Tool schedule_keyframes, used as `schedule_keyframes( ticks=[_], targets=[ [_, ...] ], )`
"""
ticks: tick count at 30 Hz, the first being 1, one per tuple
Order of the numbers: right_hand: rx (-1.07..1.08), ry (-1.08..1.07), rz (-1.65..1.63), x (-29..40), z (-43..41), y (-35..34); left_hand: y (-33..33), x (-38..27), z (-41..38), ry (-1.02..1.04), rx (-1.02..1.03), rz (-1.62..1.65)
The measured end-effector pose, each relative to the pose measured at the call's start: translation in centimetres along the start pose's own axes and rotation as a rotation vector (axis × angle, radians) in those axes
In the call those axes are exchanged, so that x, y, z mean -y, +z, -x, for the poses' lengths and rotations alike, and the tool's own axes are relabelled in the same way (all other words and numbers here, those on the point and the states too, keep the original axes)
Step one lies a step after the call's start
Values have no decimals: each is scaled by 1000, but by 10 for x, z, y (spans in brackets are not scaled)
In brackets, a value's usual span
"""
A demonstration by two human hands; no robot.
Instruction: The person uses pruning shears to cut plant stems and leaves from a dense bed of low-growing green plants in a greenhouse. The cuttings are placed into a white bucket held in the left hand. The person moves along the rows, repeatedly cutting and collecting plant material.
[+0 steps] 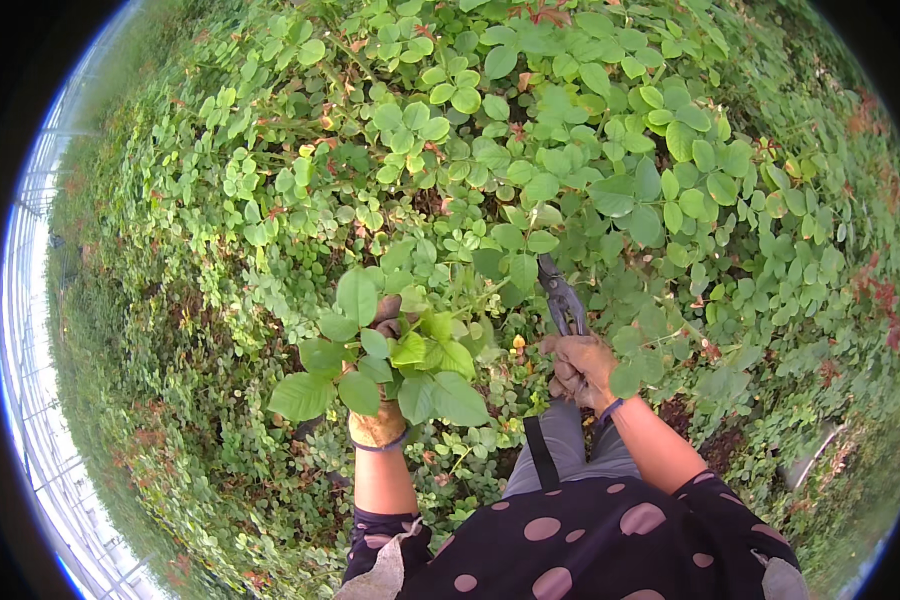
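Note:
My right hand (583, 369), in a soiled glove, grips the handles of a pair of pruning shears (560, 295). The dark shears point up and away from me, their tip partly behind rose leaves. On the left, a leafy cut-like rose stem (358, 392) with broad green leaflets covers most of my left hand (377, 426). Brown glove fingertips show curled above the leaves, and a pale glove cuff shows below them. The fingers appear closed around the stem, though the grip itself is mostly hidden.
Dense rose bushes (412, 124) surround me, with foliage close to both forearms. Reddish young shoots (881, 296) stand at the right. Beyond the plants at the left rim is a bright greenhouse wall (30, 360). A black strap (541, 454) hangs over my grey trousers.

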State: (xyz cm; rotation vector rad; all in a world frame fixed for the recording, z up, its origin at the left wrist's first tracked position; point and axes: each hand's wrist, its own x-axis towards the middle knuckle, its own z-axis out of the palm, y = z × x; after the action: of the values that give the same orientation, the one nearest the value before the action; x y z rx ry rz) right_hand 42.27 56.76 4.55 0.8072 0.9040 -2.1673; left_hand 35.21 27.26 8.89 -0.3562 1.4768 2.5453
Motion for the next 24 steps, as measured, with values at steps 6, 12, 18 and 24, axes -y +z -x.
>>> schedule_keyframes(
  ticks=[6, 12, 18, 24],
  targets=[
    [220, -207, -733, -6, -68, -3, -31, 3, 40, 131, -221, -313],
    [-265, -103, -1006, -4, -101, -28, -58, 15, 78, 46, -334, -332],
    [596, -200, -596, -10, -106, -55, -71, 26, 84, -12, -357, -346],
    [436, -269, -813, -4, -158, -60, -69, 28, 88, -59, -338, -393]
  ],
)
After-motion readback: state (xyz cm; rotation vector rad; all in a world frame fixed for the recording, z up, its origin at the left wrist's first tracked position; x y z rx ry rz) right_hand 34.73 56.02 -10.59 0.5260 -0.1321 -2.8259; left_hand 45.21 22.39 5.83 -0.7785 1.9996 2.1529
